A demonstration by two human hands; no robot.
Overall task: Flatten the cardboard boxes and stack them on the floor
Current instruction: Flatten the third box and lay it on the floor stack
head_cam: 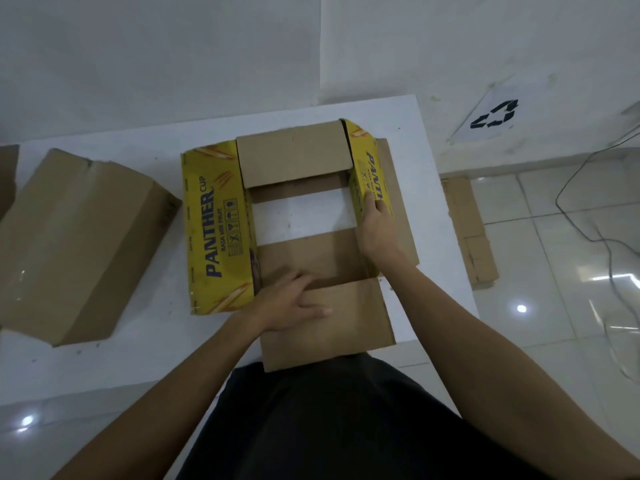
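Note:
A yellow printed cardboard box stands opened on the white table, its flaps spread outward and the table showing through its middle. My left hand lies flat, fingers apart, on the brown near flap, which juts over the table's front edge. My right hand grips the box's yellow right wall, fingers curled over its top edge. A plain brown box lies assembled on the table's left side. Flattened cardboard lies on the floor to the right.
A white wall runs behind the table. A paper sheet with a black recycling sign is stuck to the wall at the right. Black cables trail over the glossy tiled floor on the right. Another brown cardboard edge shows at far left.

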